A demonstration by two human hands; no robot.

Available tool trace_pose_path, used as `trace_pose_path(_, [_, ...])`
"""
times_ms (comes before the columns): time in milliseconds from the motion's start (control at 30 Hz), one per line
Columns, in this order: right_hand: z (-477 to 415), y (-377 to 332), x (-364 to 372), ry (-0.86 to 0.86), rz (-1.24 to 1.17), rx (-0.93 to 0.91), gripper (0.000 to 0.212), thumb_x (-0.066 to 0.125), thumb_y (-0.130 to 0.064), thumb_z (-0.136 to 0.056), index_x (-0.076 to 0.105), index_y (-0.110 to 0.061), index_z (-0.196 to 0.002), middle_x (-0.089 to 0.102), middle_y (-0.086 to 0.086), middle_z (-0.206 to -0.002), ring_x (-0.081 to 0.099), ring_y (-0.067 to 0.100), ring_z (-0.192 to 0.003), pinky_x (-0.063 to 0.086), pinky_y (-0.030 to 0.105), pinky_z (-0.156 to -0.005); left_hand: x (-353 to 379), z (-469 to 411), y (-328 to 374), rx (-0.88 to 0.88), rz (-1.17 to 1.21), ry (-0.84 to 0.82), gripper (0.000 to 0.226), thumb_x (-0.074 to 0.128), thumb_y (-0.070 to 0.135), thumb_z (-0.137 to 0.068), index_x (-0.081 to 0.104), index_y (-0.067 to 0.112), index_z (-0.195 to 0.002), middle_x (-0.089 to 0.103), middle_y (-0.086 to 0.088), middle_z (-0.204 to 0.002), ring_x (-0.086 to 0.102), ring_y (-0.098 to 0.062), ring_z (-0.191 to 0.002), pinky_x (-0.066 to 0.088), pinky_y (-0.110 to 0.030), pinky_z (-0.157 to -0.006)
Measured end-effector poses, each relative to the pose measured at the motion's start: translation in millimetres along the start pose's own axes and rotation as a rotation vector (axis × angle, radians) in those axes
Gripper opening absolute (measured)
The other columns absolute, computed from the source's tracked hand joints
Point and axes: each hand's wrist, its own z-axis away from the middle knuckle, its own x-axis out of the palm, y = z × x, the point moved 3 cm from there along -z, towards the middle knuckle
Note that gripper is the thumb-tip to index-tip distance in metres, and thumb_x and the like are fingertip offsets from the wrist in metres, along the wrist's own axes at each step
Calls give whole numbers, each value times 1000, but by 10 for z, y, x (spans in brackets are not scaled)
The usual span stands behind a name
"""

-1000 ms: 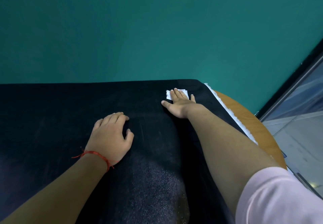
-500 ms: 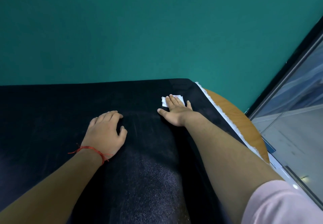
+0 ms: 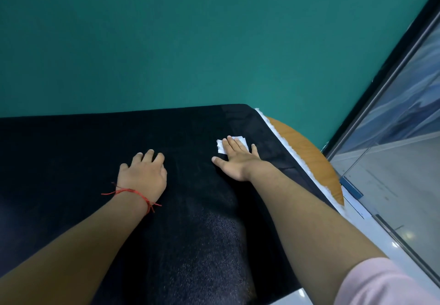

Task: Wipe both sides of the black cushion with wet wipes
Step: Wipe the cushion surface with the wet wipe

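Cushion, black, lies flat across a round wooden table and covers most of it. Right hand, fingers straight and spread, presses a folded white wipe flat onto the cushion near its far right corner. Left hand rests palm-down near the cushion's middle, fingers lightly bent, holding nothing. Red string circles the left wrist.

a thin red thread bracelet, knotted with loose ends sticking out on either side, circles the wrist just behind the left hand. the left forearm and right forearm are bare. a pale pink sleeve covers the right upper arm at the frame's lower corner.
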Motion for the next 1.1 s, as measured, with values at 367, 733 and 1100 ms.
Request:
trace_pose_path(367, [456,71,130,-5,19,-13,88,19,-77,-101,-11,-30,-169,-21,-14,-174,-20,7,-160,-16,55,-128,67,453,851,147,239,-57,62,25,56,-107,29,28,-162,19,5,-173,9,-22,-161,8,-57,-127])
trace_pose_path(733, [1020,187,354,54,-7,-36,88,16,-77,-100,-9,-30,-169,-20,-16,-174,-22,2,-158,-17,55,-127,92,469,834,148,215,-3,65,22,59,-105,24,32,-164,18,5,-174,7,-23,-161,7,-57,-128])
trace_pose_path(1100, [1513,320,487,50,-7,-59,90,16,-81,-99,-10,-31,-169,-22,-17,-173,-24,-1,-157,-16,54,-128,117,462,832,143,209,19,65,24,60,-104,29,31,-163,22,4,-172,11,-23,-160,9,-58,-128])
